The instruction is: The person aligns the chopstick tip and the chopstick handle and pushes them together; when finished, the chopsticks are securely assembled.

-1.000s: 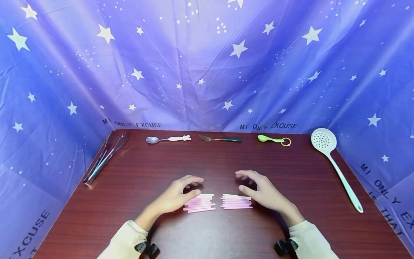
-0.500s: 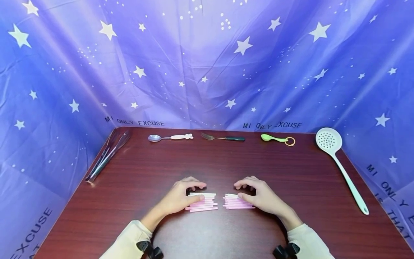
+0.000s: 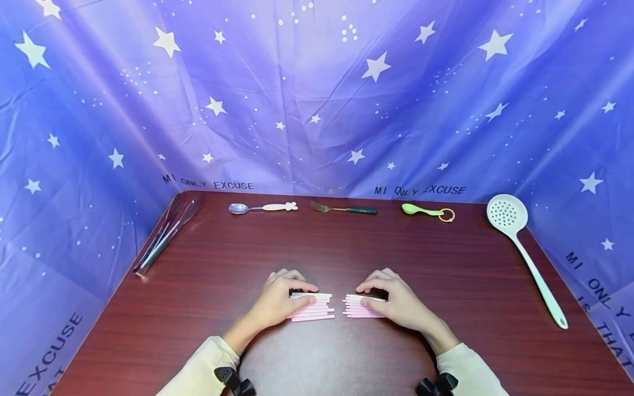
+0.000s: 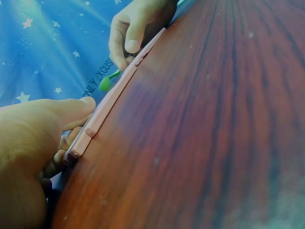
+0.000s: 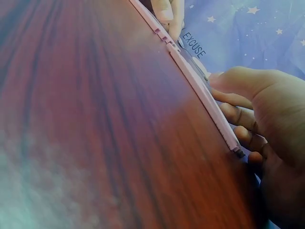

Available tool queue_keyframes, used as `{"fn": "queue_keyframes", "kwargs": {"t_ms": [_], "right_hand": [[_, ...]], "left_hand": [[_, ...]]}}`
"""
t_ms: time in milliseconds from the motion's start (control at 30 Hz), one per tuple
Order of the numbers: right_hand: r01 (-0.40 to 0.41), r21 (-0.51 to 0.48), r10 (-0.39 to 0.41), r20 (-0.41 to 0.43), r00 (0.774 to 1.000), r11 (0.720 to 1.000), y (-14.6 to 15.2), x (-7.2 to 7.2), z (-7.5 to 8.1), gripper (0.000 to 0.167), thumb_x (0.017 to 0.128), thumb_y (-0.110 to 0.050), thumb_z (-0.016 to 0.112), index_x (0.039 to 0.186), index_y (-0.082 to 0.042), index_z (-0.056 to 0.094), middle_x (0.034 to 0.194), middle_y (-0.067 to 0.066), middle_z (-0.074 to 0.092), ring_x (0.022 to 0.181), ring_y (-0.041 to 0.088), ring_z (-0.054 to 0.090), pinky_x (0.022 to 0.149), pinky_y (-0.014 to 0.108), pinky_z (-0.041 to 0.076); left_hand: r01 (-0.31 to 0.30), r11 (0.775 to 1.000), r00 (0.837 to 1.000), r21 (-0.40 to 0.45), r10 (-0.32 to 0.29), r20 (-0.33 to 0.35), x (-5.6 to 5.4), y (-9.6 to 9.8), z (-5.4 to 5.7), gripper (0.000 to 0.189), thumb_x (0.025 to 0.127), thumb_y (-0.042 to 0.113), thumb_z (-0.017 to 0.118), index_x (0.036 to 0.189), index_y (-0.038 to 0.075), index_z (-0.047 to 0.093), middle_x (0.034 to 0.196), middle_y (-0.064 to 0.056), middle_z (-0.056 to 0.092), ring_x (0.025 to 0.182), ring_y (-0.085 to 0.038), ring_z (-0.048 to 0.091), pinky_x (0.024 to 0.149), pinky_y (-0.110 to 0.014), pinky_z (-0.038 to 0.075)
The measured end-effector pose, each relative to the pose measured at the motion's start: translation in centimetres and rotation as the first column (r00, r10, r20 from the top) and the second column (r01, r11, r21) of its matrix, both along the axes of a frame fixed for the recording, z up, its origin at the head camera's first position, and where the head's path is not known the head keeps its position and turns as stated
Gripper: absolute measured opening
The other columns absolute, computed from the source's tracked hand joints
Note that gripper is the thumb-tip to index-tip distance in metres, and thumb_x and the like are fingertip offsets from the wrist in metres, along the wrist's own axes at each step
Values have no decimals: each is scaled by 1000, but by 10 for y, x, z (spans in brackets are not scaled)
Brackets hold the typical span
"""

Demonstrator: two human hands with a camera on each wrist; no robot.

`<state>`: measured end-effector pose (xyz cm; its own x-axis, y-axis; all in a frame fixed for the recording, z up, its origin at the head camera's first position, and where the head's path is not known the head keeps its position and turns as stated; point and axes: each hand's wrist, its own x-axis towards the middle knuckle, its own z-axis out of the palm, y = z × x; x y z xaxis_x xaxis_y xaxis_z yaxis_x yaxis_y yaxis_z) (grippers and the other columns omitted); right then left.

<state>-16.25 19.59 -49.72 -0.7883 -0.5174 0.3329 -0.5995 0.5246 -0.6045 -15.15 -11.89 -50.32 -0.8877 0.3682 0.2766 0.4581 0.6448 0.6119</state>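
Observation:
Two flat groups of short pink sticks lie side by side near the middle of the table in the head view. My left hand (image 3: 277, 300) is over the left group (image 3: 317, 317), its thumb above the sticks and its fingers beyond their far side. Mirroring it, my right hand (image 3: 403, 301) hovers at the right group (image 3: 358, 315), thumb low over the sticks. In the left wrist view, the left thumb (image 4: 78, 109) is close beside the sticks (image 4: 107, 107). The right wrist view shows the right fingers (image 5: 238, 114) loosely bent behind their sticks (image 5: 205, 98); contact is unclear.
Along the table's back edge lie a spoon (image 3: 264, 207), a fork (image 3: 342, 209) and a green measuring spoon (image 3: 421, 209) with a ring. A whisk-like metal utensil (image 3: 165, 239) lies at left, a pale slotted skimmer (image 3: 530, 253) at right. A starry curtain (image 3: 297, 82) surrounds the table.
Both hands have lowered and moved in closer over the two groups of sticks, thumbs now overlapping them. The head view has shifted slightly; the utensils stay in place.

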Motion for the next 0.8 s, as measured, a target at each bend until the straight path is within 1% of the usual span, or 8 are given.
{"fn": "queue_keyframes", "kwargs": {"t_ms": [100, 300, 533, 800], "right_hand": [[4, 9, -4, 3, 1000, 1000, 0, 0, 1, 24, 82, -17, 84, 103, -28, 79, 99, -16, 70, 97, 2, 54, 85, 26, 44], [14, 13, -14, 0, 1000, 1000, 0, 0, 1, 24, 82, -15, 84, 100, -31, 79, 95, -16, 68, 94, 1, 52, 82, 25, 43], [30, 7, -30, 21, 999, 1000, -2, 1, 1, 23, 82, -16, 85, 95, -32, 78, 92, -17, 68, 92, 3, 52, 81, 25, 42], [49, 6, -49, 35, 998, 999, -4, 2, 1, 23, 82, -16, 85, 91, -34, 75, 90, -20, 67, 90, 3, 53, 80, 25, 43]], "left_hand": [[-10, 1000, 1000, 5, 10, 0, 0, 1, 0, 19, 82, 31, 86, 101, 32, 83, 92, 17, 70, 91, -3, 54, 84, -32, 38], [-9, 1000, 1000, 0, 9, -13, 0, 3, 1, 16, 82, 30, 86, 97, 34, 83, 89, 18, 69, 88, -2, 52, 82, -31, 37], [-11, 1000, 1000, 9, 11, 11, 0, 3, 3, 15, 80, 30, 87, 94, 35, 82, 87, 19, 69, 87, -2, 52, 83, -31, 37], [-31, 999, 999, 12, 30, 35, 1, 3, 3, 16, 79, 30, 87, 91, 37, 81, 84, 26, 67, 85, 0, 51, 84, -32, 36]]}}
